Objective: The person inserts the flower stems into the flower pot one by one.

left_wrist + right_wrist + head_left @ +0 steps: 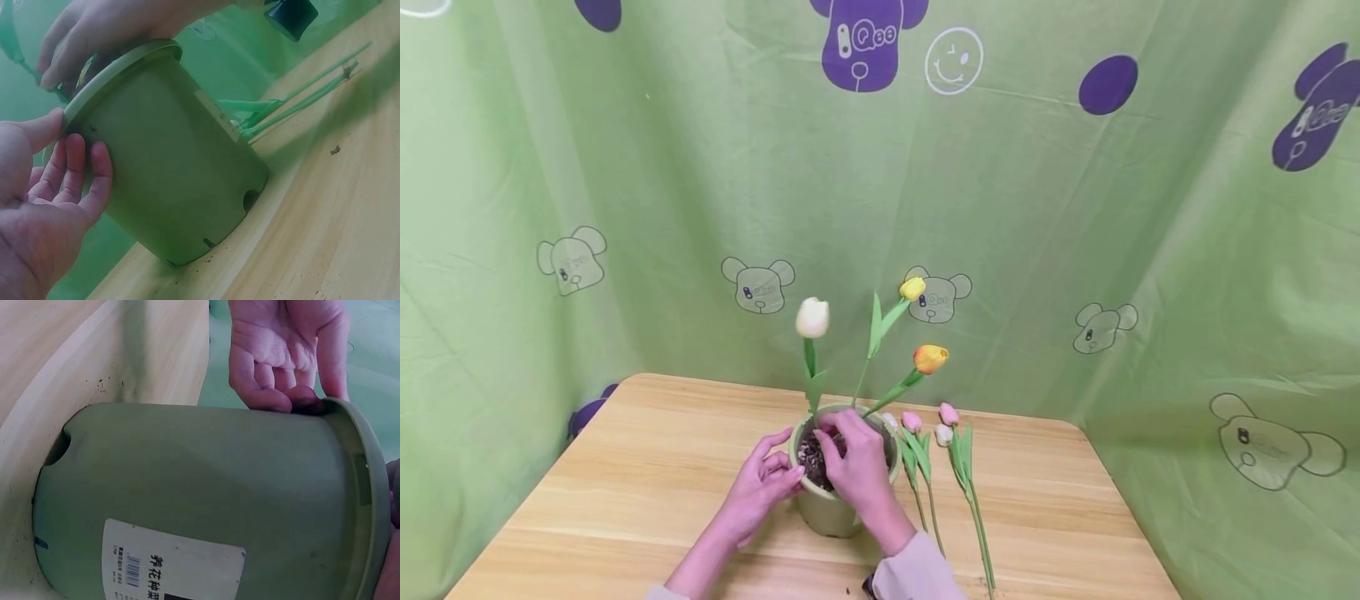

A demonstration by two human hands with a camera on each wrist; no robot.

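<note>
A green flower pot [826, 515] holding dark soil [811, 462] stands upright on the table. My left hand [758, 493] grips its rim at the left, thumb on the edge and fingers curled below, as the left wrist view shows. My right hand [859, 465] reaches over the near rim, fingertips at the base of a white tulip [812, 318], where they seem to pinch its stem low over the soil. A yellow tulip [912, 289] and an orange tulip [931, 359] rise from the pot's far side, leaning right. The right wrist view shows a white label [172, 562] on the pot.
Right of the pot, pink tulips [949, 414] and white tulips [943, 435] lie on the wooden table [1045, 500]. A small black object [869, 586] shows beside the right sleeve. Soil crumbs [335, 150] dot the tabletop. Green printed curtain [1037, 208] surrounds the table.
</note>
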